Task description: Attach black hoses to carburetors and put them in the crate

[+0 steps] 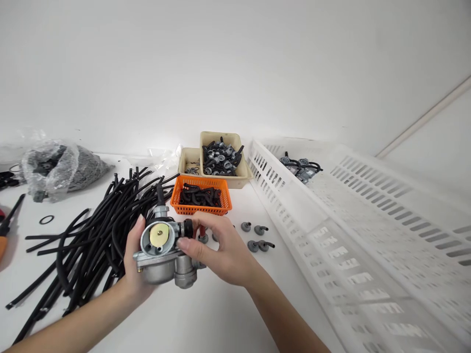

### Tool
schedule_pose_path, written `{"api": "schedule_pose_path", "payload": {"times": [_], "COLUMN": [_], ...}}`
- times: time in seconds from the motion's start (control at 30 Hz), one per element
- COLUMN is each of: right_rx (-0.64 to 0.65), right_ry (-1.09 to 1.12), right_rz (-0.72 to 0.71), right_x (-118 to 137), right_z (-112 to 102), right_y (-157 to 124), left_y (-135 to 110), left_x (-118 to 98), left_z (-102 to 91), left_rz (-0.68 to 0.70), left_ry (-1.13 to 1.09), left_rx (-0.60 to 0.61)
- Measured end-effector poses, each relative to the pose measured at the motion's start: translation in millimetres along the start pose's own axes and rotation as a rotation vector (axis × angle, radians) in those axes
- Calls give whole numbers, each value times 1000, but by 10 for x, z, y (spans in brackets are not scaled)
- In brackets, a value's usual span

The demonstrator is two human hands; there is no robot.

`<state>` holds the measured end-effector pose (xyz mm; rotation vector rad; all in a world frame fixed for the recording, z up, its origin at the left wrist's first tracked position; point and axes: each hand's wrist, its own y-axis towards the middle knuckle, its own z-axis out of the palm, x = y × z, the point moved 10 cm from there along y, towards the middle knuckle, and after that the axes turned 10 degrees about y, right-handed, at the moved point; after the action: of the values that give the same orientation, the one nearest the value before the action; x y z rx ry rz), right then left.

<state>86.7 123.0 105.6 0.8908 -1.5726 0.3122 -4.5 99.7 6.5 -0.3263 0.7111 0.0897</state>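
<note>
A grey metal carburetor [159, 269] with a brass-coloured round plate in its bore is held up over the table. My left hand [135, 264] is closed around its left side and underside. My right hand [224, 250] grips its right side, thumb pressed beside a black knob-like fitting [188, 228], fingers curled behind. A short black tube [161, 195] points up from the carburetor's top. Something small and red [202, 230] shows by my right fingers; I cannot make out its kind. Small grey elbow fittings [253, 245] lie on the table right of my right hand.
Many black hoses [91, 245] lie in a heap at left, near a plastic bag [59, 166] of dark parts and a black ring [46, 219]. Behind stand an orange basket [202, 211] and beige bins [245, 169] with small parts. A white crate [294, 206] at right holds finished-looking carburetors [303, 169].
</note>
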Motion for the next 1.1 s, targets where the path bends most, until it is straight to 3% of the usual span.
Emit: {"api": "schedule_pose_path", "payload": {"times": [0.13, 0.33, 0.6, 0.77, 1.1], "right_rx": [46, -10, -57, -152, -251], "right_ry": [124, 217, 351, 354, 412], "right_rz": [92, 188, 309, 364, 395], "right_x": [-112, -252, -433, -508, -519], "right_z": [14, -23, -9, -73, -138], "right_y": [16, 18, -4, -12, -15], "left_y": [-1, 11, 15, -35, -23], "left_x": [6, 43, 206, 278, 351], "left_z": [-17, -5, -79, -181, -95], "left_rz": [-5, -30, -175, -258, -279], "left_ry": [30, 35, 178, 229, 234], "left_rx": [-32, -30, -18, -134, -38]}}
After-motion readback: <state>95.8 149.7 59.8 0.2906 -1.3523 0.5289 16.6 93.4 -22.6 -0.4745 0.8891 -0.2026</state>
